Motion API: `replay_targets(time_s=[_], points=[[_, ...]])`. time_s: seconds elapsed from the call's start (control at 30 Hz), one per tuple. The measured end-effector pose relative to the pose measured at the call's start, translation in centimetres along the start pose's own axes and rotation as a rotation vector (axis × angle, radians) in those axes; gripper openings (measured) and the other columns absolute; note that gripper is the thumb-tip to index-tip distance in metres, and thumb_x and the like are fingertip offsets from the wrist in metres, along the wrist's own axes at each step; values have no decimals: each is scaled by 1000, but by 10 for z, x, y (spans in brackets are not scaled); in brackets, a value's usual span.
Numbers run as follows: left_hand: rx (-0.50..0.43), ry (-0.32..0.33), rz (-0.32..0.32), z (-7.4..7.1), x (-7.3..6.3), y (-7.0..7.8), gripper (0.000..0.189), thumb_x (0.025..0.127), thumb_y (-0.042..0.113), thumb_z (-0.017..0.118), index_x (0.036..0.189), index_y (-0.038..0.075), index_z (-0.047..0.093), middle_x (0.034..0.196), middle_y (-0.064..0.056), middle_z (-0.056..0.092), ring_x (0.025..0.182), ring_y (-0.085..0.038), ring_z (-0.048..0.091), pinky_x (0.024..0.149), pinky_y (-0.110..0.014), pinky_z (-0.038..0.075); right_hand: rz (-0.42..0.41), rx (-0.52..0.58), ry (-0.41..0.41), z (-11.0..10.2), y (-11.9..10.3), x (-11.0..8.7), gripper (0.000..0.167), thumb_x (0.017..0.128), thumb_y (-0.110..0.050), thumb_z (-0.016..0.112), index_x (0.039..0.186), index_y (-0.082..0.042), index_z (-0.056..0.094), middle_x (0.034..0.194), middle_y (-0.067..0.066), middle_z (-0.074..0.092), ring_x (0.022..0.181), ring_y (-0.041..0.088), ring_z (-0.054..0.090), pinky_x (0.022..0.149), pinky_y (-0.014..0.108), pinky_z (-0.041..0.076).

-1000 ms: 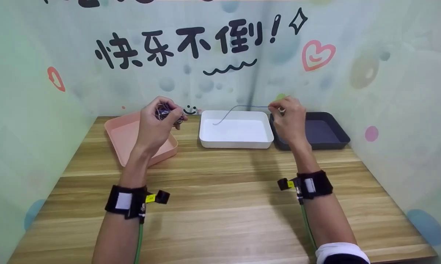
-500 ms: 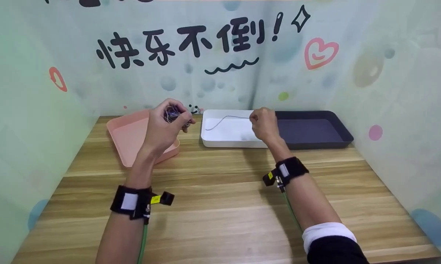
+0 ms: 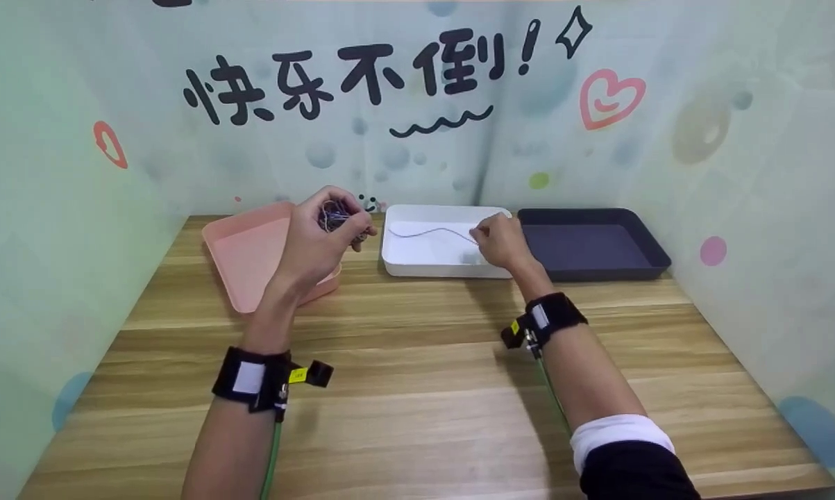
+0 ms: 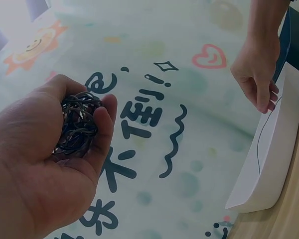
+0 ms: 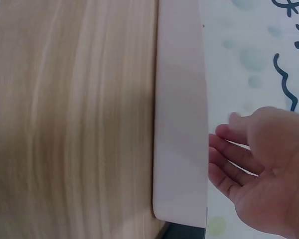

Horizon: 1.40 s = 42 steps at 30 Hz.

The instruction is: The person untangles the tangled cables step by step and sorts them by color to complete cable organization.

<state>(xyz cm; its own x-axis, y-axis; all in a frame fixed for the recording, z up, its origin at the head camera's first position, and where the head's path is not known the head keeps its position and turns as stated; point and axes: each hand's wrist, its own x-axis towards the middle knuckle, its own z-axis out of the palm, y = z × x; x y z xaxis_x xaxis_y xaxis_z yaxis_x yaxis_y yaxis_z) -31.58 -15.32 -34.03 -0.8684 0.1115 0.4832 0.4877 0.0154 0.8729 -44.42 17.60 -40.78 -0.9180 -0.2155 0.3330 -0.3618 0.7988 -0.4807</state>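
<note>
In the head view my left hand (image 3: 320, 232) holds a tangle of thin wires (image 3: 334, 217) above the pink tray's right side. Dark and light strands of the tangle (image 4: 78, 124) show between palm and curled fingers in the left wrist view. My right hand (image 3: 504, 239) is over the right end of the white tray (image 3: 448, 269). A single thin wire (image 3: 431, 231) stretches across that tray, one end just below the right fingertips. From the right wrist, the fingers (image 5: 234, 152) look loosely bent beside the tray wall, with no wire visible between them.
The pink tray (image 3: 240, 260) stands at an angle on the left of the wooden table (image 3: 403, 389). A black tray (image 3: 597, 246) adjoins the white one on the right. A printed curtain wall (image 3: 306, 153) rises behind the trays. Green cables (image 3: 271, 458) run from the wrist bands.
My right hand has moved left and down from above the black tray's edge to the white tray. The single wire has dropped from its fingertips into the tray. The left hand shifted slightly right.
</note>
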Motion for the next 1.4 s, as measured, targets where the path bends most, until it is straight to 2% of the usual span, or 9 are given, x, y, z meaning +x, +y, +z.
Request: replay_targets(time_s=[0.1, 0.2, 0.37, 0.5, 0.67, 0.93, 1.1, 1.3, 1.4], points=[[-12, -2, 2, 2, 1, -1, 10, 106, 13, 74, 111, 7, 68, 100, -16, 78, 87, -19, 79, 69, -26, 64, 14, 87, 7, -11, 3, -2, 44, 119, -25, 54, 97, 4, 78, 97, 22, 80, 99, 40, 75, 89, 48, 57], [-27, 6, -1, 5, 0, -2, 10, 107, 15, 74, 112, 8, 68, 103, -20, 77, 87, -20, 80, 68, -26, 64, 22, 170, -4, -23, 5, -8, 46, 121, -34, 49, 125, 1, 80, 128, 23, 82, 130, 42, 74, 112, 55, 58], [-108, 6, -24, 12, 0, -6, 16, 113, 21, 67, 113, 5, 67, 104, -17, 76, 86, -21, 78, 65, -26, 62, -35, 225, -57, -42, -10, -26, 54, 116, -40, 61, 155, -3, 64, 157, 22, 68, 149, 44, 63, 127, 62, 51], [-136, -33, -41, 18, 0, -9, 28, 117, 28, 61, 117, 0, 65, 107, -9, 73, 90, -20, 77, 66, -26, 61, -153, 228, -14, -51, -39, -42, 63, 110, -43, 72, 161, -8, 60, 162, 17, 65, 153, 40, 59, 129, 61, 48], [-93, -118, -44, 21, -3, -10, 26, 116, 34, 66, 120, 9, 66, 110, -8, 73, 97, -22, 78, 77, -28, 65, -376, 245, 111, -58, -81, -60, 62, 105, -37, 80, 156, -6, 64, 157, 14, 70, 151, 34, 62, 130, 54, 49], [-171, -222, -58, 33, -5, -13, 65, 101, 75, 59, 116, 12, 60, 110, -5, 72, 97, -18, 77, 73, -25, 63, -726, 242, 284, -59, -121, -82, 31, 100, -13, 86, 127, 0, 80, 126, 17, 80, 123, 32, 75, 110, 42, 63], [-182, -236, -49, 41, -5, -13, 61, 105, 69, 56, 117, 10, 58, 111, -8, 71, 95, -21, 77, 70, -28, 64, -795, 230, 300, -48, -129, -85, 16, 99, -5, 86, 114, 0, 83, 112, 15, 77, 108, 29, 74, 95, 37, 64], [-173, -257, -37, 48, -6, -14, 73, 100, 74, 59, 117, 3, 58, 108, -12, 67, 87, -20, 70, 66, -29, 61, -777, 206, 317, -36, -130, -86, 6, 99, -3, 86, 104, -1, 83, 102, 13, 74, 99, 25, 73, 86, 33, 64], [-156, -262, -39, 48, -7, -13, 59, 111, 62, 60, 117, 4, 59, 107, -11, 66, 87, -19, 69, 66, -27, 60, -763, 200, 323, -34, -131, -86, 4, 99, 0, 84, 101, -2, 81, 100, 12, 74, 98, 24, 73, 87, 32, 65]])
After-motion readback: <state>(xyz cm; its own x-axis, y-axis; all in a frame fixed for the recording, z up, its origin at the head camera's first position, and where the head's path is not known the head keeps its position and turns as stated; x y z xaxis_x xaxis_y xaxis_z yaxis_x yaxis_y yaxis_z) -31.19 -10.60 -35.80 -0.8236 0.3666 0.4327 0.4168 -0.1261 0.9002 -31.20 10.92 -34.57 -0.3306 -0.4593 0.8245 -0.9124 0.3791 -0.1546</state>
